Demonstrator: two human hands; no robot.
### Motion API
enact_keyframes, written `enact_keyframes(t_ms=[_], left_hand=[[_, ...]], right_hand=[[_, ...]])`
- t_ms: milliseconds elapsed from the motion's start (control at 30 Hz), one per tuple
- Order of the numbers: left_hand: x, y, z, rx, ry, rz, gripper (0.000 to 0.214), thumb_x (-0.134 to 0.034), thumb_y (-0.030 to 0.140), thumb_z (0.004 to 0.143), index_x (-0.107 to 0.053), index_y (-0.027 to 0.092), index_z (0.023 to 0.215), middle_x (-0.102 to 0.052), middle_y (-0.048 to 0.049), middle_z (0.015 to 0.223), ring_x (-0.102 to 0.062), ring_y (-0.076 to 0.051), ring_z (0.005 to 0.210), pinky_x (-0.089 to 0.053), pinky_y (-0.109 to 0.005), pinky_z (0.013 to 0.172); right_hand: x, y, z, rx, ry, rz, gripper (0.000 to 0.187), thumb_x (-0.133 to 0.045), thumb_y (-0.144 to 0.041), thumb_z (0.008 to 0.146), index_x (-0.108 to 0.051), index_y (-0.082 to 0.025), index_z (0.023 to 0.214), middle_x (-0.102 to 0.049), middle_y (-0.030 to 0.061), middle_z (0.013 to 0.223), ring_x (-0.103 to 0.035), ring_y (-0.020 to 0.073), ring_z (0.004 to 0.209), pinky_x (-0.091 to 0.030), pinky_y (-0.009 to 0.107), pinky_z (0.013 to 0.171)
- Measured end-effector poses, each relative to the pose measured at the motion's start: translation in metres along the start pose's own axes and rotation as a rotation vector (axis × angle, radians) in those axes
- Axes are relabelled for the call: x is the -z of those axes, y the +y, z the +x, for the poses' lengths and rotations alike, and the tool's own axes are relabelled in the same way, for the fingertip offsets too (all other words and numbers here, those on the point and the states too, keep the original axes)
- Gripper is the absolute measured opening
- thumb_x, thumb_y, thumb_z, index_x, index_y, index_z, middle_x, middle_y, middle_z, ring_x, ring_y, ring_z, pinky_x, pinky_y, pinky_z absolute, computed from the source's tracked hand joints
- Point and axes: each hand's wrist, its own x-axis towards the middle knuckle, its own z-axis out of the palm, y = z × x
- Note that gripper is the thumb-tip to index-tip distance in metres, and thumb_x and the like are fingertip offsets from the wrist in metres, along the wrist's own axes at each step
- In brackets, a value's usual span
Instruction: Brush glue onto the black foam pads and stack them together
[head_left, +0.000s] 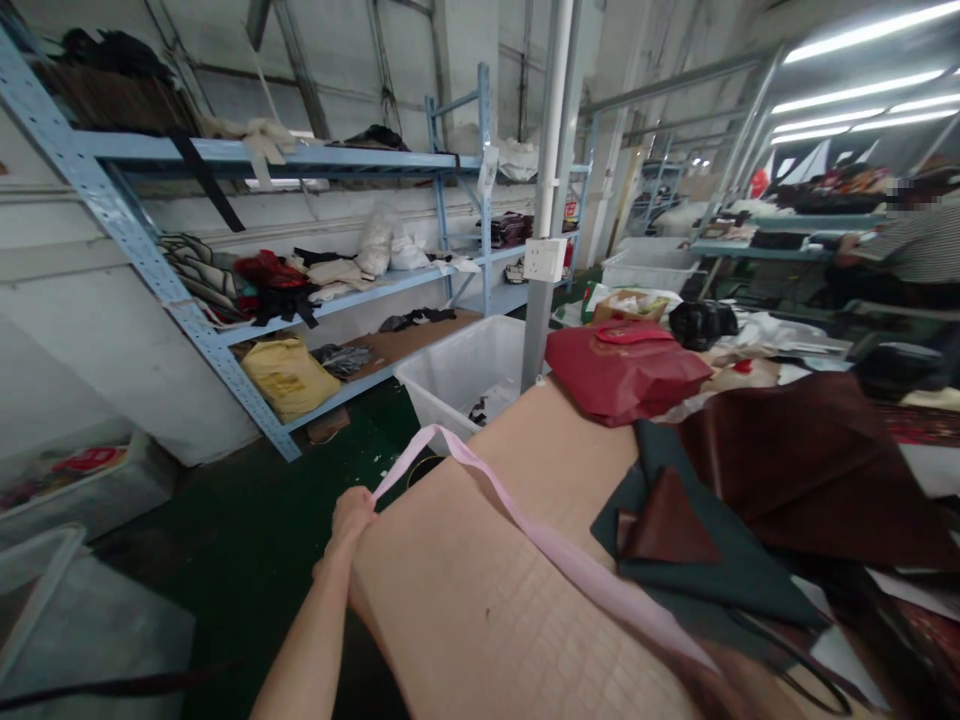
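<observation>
The left hand (352, 520) is clamped on the far end of a pink strip (574, 562), its fingertips mostly hidden by the angle, just beside the edge of the beige counter (442, 560). The strip arches up from the grip, then runs slackly across the counter toward the bottom right, where its near end is lost in blur. The skin-toned smear there is probably the right hand (750, 690), cut off by the bottom edge; whether its fingers are apart or together, I cannot tell.

Right of the strip lies a dark green sheet (750, 590) with a brown triangular piece (671, 525) on top; a larger dark brown sheet (817, 470) covers part of the green one. Beyond them sits a red bag (622, 365). The counter hides the lower part of a white bin (465, 370). At the right edge, a person in a striped top (922, 240) is partly cut off.
</observation>
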Motion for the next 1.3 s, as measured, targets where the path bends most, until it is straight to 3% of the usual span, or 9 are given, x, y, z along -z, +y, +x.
enact_keyframes(t_ms=[200, 333, 500, 633, 800, 900, 1033, 1167, 1300], left_hand=[[-0.006, 0.060, 0.006, -0.173, 0.230, -0.249, 0.093, -0.071, 0.019, 0.069, -0.014, 0.021, 0.142, -0.015, -0.0174, 0.148, -0.048, -0.028, 0.118, -0.045, -0.036, 0.095], [-0.006, 0.082, -0.022, -0.228, 0.232, -0.406, 0.089, -0.066, 0.020, 0.072, -0.012, 0.021, 0.142, -0.018, -0.0189, 0.147, -0.055, -0.028, 0.109, -0.047, -0.040, 0.093], [-0.010, 0.089, -0.095, -0.304, 0.063, -0.553, 0.075, -0.063, 0.023, 0.075, -0.024, 0.022, 0.139, -0.030, -0.0144, 0.144, -0.051, -0.026, 0.115, -0.050, -0.033, 0.089], [-0.021, 0.091, -0.163, -0.334, -0.066, -0.648, 0.067, -0.061, 0.024, 0.075, -0.030, 0.026, 0.135, -0.034, -0.0110, 0.142, -0.050, -0.025, 0.117, -0.047, -0.035, 0.093], [-0.057, 0.096, -0.240, -0.346, -0.288, -0.691, 0.054, -0.062, 0.022, 0.072, -0.045, 0.025, 0.123, -0.044, -0.0081, 0.135, -0.049, -0.024, 0.118, -0.044, -0.035, 0.097], [-0.088, 0.102, -0.285, -0.329, -0.484, -0.636, 0.041, -0.062, 0.020, 0.072, -0.054, 0.020, 0.112, -0.053, -0.0087, 0.126, -0.051, -0.022, 0.116, -0.043, -0.032, 0.098], [-0.129, 0.109, -0.343, -0.333, -0.657, -0.578, 0.031, -0.063, 0.019, 0.072, -0.059, 0.017, 0.103, -0.060, -0.0100, 0.116, -0.053, -0.023, 0.114, -0.041, -0.033, 0.100], [-0.163, 0.114, -0.400, -0.371, -0.817, -0.521, 0.026, -0.066, 0.022, 0.072, -0.063, 0.017, 0.097, -0.063, -0.0105, 0.113, -0.055, -0.024, 0.111, -0.040, -0.034, 0.100], [-0.193, 0.119, -0.448, -0.413, -0.929, -0.447, 0.021, -0.065, 0.029, 0.074, -0.065, 0.016, 0.090, -0.065, -0.0111, 0.108, -0.054, -0.027, 0.112, -0.039, -0.035, 0.099]], right_hand=[[-0.002, -0.001, 0.001, -0.033, -0.035, -0.044, 0.033, -0.047, -0.049, 0.072, -0.068, -0.024, 0.072, -0.070, 0.0051, 0.068, -0.064, 0.0268, 0.067, -0.049, 0.032, 0.064], [-0.004, 0.000, 0.003, 0.036, -0.019, -0.103, 0.030, -0.043, -0.041, 0.077, -0.066, -0.022, 0.071, -0.069, 0.0045, 0.067, -0.064, 0.0243, 0.064, -0.047, 0.029, 0.061], [-0.002, -0.026, -0.001, 0.100, -0.024, -0.451, 0.032, -0.033, -0.026, 0.083, -0.063, -0.018, 0.079, -0.069, 0.0077, 0.075, -0.065, 0.0223, 0.072, -0.045, 0.027, 0.062], [0.004, -0.051, -0.011, 0.083, 0.042, -0.580, 0.027, -0.048, -0.033, 0.081, -0.061, -0.013, 0.094, -0.065, 0.0154, 0.094, -0.059, 0.0307, 0.090, -0.041, 0.039, 0.079], [0.029, -0.063, -0.029, 0.125, 0.025, -0.627, 0.073, -0.072, -0.044, 0.064, -0.045, -0.017, 0.126, -0.055, 0.0152, 0.120, -0.048, 0.0354, 0.108, -0.032, 0.048, 0.091], [0.062, -0.068, -0.048, 0.138, 0.039, -0.603, 0.080, -0.070, -0.046, 0.067, -0.037, -0.016, 0.134, -0.044, 0.0156, 0.135, -0.044, 0.0350, 0.116, -0.033, 0.048, 0.093], [0.129, -0.070, -0.101, 0.095, 0.159, -0.550, 0.062, -0.053, -0.041, 0.083, -0.032, -0.017, 0.136, -0.041, 0.0133, 0.138, -0.040, 0.0298, 0.121, -0.031, 0.048, 0.097], [0.188, -0.035, -0.203, 0.005, 0.450, -0.413, 0.051, -0.043, -0.040, 0.087, -0.038, -0.017, 0.133, -0.045, 0.0119, 0.135, -0.043, 0.0252, 0.120, -0.034, 0.043, 0.098], [0.180, 0.036, -0.330, -0.384, 0.889, -0.021, 0.064, -0.050, -0.056, 0.076, -0.046, -0.016, 0.126, -0.051, 0.0139, 0.128, -0.051, 0.0289, 0.112, -0.039, 0.045, 0.096]])
